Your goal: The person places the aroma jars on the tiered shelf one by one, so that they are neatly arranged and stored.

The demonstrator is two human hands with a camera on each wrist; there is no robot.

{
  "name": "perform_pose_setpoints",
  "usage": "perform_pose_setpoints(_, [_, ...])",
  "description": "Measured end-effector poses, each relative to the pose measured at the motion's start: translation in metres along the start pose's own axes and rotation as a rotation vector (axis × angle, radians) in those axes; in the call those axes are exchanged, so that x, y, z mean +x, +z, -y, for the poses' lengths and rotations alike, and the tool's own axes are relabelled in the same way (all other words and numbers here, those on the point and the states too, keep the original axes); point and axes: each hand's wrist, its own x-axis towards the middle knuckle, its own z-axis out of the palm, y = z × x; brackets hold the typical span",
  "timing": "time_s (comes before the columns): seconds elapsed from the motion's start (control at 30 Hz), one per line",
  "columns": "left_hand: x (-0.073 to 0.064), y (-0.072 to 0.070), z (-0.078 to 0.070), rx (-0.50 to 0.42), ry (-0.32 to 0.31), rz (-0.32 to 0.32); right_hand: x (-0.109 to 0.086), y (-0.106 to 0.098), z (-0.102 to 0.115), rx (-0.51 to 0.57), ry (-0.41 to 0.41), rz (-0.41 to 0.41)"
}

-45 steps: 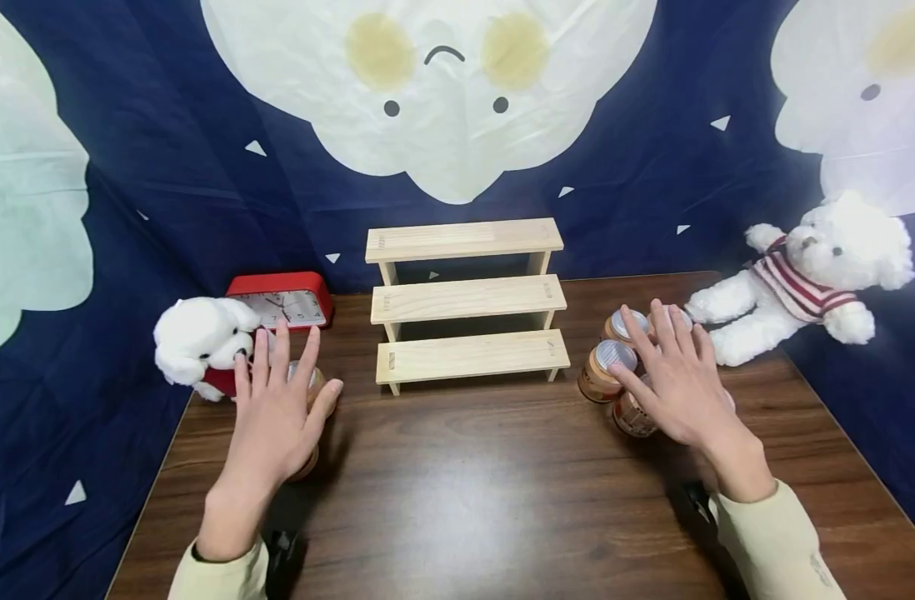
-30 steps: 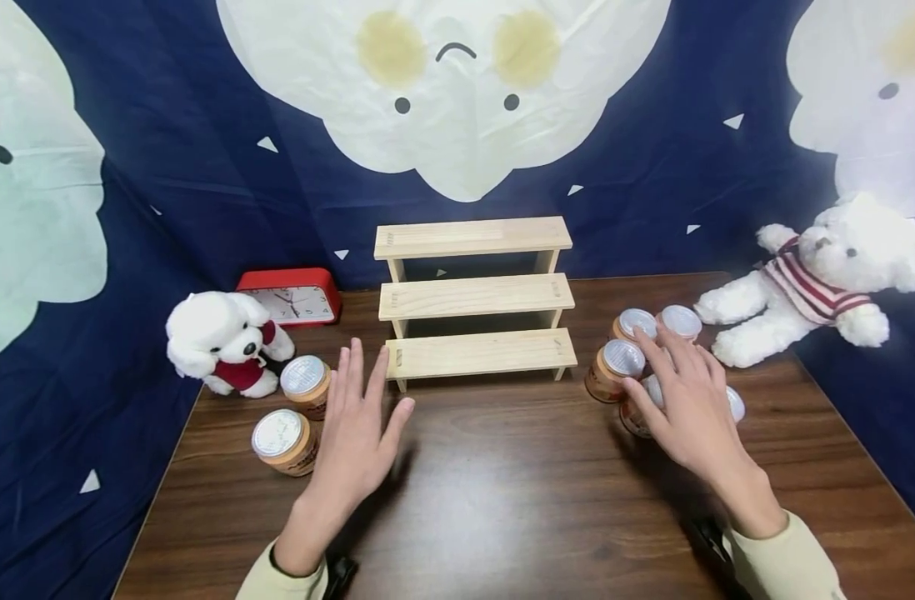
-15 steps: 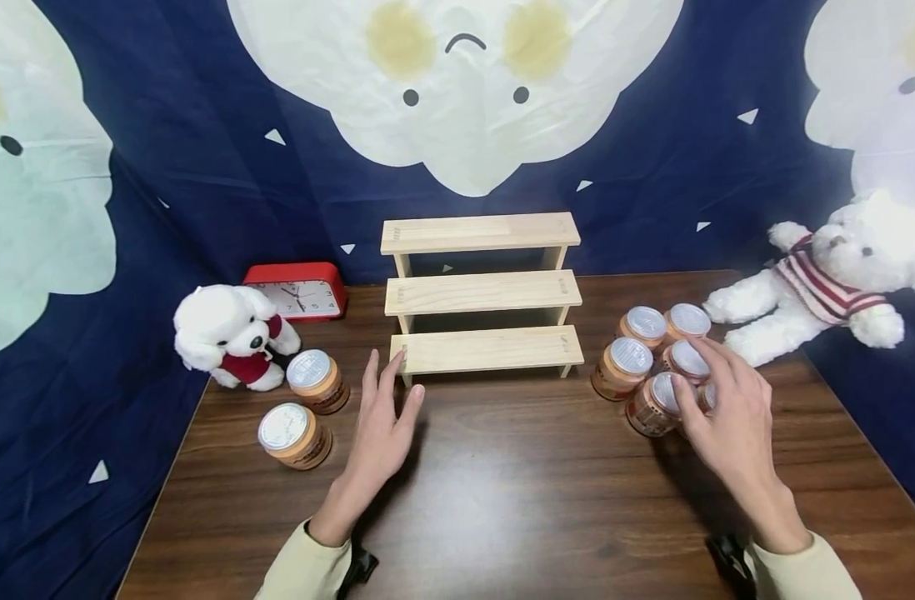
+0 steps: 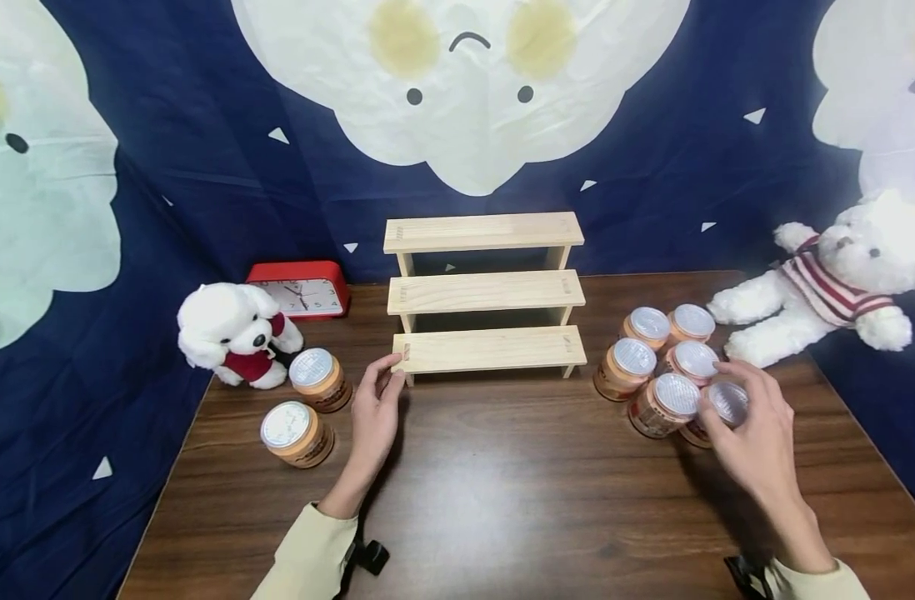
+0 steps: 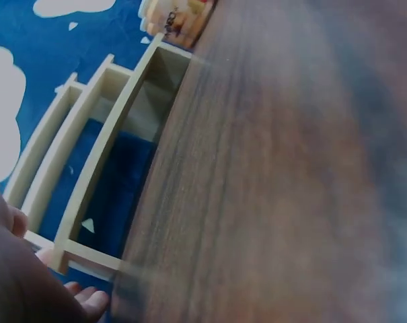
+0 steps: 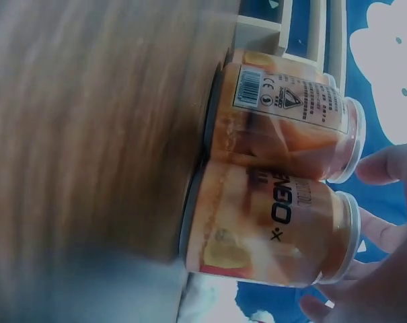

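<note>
The wooden three-step shelf (image 4: 487, 350) stands against the backdrop. My left hand (image 4: 373, 421) pinches the left end of its lowest step between thumb and fingers. In the left wrist view, the left hand (image 5: 28, 276) is at the near end of the shelf (image 5: 89, 175). A cluster of several jars (image 4: 656, 404) with silvery lids stands on the right. My right hand (image 4: 761, 437) hovers with spread, bent fingers around the front-right jar (image 4: 727, 402). In the right wrist view, the thumb and fingers of the right hand (image 6: 385, 249) are near the lids of the jars (image 6: 277, 222).
Two more jars (image 4: 296, 433) stand on the left, in front of a white plush dog (image 4: 232, 333) and a red clock (image 4: 300, 287). A white teddy bear (image 4: 825, 275) sits at the right edge. All stand on a brown wooden table (image 4: 487, 500).
My left hand has come from above the left-hand jars rightward to the shelf's lowest step, its fingers closing there. The right hand has drawn back and right, off the cluster's middle, to the front-right jar.
</note>
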Motion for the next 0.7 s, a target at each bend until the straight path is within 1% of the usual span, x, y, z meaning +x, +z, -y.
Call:
perform_pose_setpoints(0.03, [0.0, 0.001, -0.005, -0.038, 0.002, -0.017, -0.001, -0.001, -0.001, -0.003, 0.013, 0.01])
perform_pose_setpoints(0.07, [0.0, 0.001, -0.012, -0.061, -0.014, -0.026, -0.002, -0.003, -0.002, -0.003, 0.023, 0.02])
perform_pose_setpoints(0.13, [0.002, 0.003, -0.016, -0.078, -0.029, -0.04, -0.004, -0.005, -0.003, -0.005, 0.049, 0.039])
perform_pose_setpoints(0.27, [0.005, 0.006, -0.014, -0.131, -0.081, -0.028, -0.009, -0.007, -0.005, -0.012, 0.105, 0.054])
perform_pose_setpoints(0.37, [0.006, 0.007, -0.01, -0.162, -0.107, -0.034, -0.011, -0.009, -0.006, -0.022, 0.127, 0.051])
perform_pose_setpoints(0.6, [0.009, 0.008, -0.005, -0.175, -0.11, -0.087, -0.014, -0.01, -0.012, -0.014, 0.099, 0.037])
perform_pose_setpoints(0.7, [0.009, 0.011, -0.005, -0.172, -0.097, -0.095, -0.013, -0.012, -0.014, -0.003, 0.115, 0.039])
